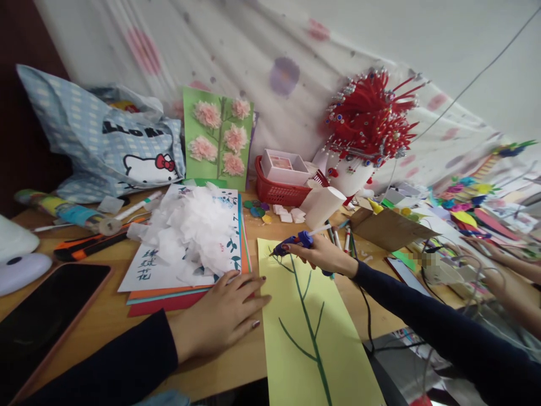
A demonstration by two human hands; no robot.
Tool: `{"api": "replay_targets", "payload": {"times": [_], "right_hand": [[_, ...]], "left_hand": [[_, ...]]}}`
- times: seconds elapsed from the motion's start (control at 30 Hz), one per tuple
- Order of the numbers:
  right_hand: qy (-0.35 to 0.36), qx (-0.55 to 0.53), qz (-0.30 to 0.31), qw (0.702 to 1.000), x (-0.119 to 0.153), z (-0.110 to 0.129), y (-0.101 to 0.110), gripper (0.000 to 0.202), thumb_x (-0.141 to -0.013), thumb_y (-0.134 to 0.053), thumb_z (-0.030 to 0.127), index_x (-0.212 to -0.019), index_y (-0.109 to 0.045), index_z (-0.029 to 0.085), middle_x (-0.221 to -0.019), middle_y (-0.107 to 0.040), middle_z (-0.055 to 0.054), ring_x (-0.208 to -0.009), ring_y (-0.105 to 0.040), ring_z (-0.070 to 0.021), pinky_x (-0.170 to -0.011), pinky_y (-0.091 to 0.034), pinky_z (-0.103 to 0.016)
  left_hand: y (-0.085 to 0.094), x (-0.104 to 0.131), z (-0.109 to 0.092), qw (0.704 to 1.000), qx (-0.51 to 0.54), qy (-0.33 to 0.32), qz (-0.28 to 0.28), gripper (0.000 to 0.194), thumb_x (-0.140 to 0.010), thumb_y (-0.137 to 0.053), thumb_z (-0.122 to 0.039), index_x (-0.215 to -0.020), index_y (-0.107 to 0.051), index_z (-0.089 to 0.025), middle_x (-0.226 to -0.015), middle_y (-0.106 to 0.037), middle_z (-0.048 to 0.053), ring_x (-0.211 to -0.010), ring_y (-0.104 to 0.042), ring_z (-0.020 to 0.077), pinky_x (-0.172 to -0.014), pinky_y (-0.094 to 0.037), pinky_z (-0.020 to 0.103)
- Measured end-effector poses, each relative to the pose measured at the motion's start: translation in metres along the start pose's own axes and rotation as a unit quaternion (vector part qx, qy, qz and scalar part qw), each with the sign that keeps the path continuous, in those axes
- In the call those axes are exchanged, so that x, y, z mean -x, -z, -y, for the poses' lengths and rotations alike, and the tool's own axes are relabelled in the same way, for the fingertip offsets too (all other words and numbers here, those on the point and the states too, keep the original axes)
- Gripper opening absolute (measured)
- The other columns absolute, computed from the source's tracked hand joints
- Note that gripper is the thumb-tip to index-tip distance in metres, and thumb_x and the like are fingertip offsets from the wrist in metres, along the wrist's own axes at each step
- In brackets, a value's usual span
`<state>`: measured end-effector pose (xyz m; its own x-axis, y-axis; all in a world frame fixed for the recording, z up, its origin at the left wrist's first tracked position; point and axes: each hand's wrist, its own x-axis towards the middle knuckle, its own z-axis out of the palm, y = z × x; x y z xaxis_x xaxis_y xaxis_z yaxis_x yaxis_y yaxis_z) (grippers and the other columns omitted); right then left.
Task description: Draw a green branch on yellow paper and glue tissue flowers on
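Observation:
A blue hot glue gun (291,242) is gripped in my right hand (323,254), its nozzle at the top left of a yellow sheet (287,338). On that sheet a green branching stem (310,318) is drawn. I cannot tell whether the nozzle touches the paper. My left hand (224,313) lies flat with fingers spread, its fingertips at the sheet's left edge. Just beyond it, a heap of white tissue-paper pieces (196,231) rests on a lettered white sheet (143,265) above coloured papers (169,304).
A phone (51,321), an orange utility knife (91,242) and a Hello Kitty bag (122,146) are at left. Behind stand a green flower picture (217,135), a red basket (281,192) and a red beaded headdress (372,118). A black cord (367,316) hangs at right, near another person's arm (507,287).

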<state>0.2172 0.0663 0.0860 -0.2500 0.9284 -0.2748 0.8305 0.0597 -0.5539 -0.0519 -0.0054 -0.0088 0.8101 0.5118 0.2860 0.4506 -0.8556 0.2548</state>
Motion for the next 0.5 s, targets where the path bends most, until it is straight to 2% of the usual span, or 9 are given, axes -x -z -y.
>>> {"api": "replay_targets", "payload": {"times": [0.17, 0.4, 0.5], "right_hand": [[0.025, 0.006, 0.007, 1.000, 0.000, 0.005, -0.002, 0.058, -0.091, -0.051, 0.064, -0.059, -0.059, 0.017, -0.059, -0.066, -0.005, -0.059, -0.061, -0.0139, -0.061, -0.046, -0.025], [0.000, -0.007, 0.007, 1.000, 0.006, 0.002, -0.002, 0.048, -0.087, -0.057, 0.064, -0.081, -0.069, 0.018, -0.055, -0.058, 0.000, -0.047, -0.055, -0.0123, -0.047, -0.042, -0.024], [-0.004, 0.014, -0.013, 1.000, 0.009, -0.005, 0.002, 0.050, -0.084, -0.059, 0.067, -0.077, -0.068, 0.018, -0.057, -0.059, 0.000, -0.045, -0.053, -0.0117, -0.043, -0.040, -0.024]], "left_hand": [[0.000, -0.001, 0.000, 1.000, -0.001, -0.003, -0.012, 0.036, -0.104, -0.047, -0.036, -0.137, -0.057, -0.026, -0.143, -0.055, 0.009, -0.131, -0.046, 0.0293, -0.109, -0.031, 0.048], [0.001, -0.001, 0.000, 1.000, 0.000, -0.006, -0.005, 0.037, -0.105, -0.045, -0.036, -0.138, -0.056, -0.025, -0.143, -0.055, 0.009, -0.131, -0.046, 0.0291, -0.109, -0.031, 0.048], [0.003, -0.002, 0.000, 1.000, -0.003, -0.007, 0.000, 0.037, -0.105, -0.043, -0.036, -0.138, -0.056, -0.025, -0.144, -0.054, 0.010, -0.131, -0.046, 0.0304, -0.108, -0.032, 0.050]]}}
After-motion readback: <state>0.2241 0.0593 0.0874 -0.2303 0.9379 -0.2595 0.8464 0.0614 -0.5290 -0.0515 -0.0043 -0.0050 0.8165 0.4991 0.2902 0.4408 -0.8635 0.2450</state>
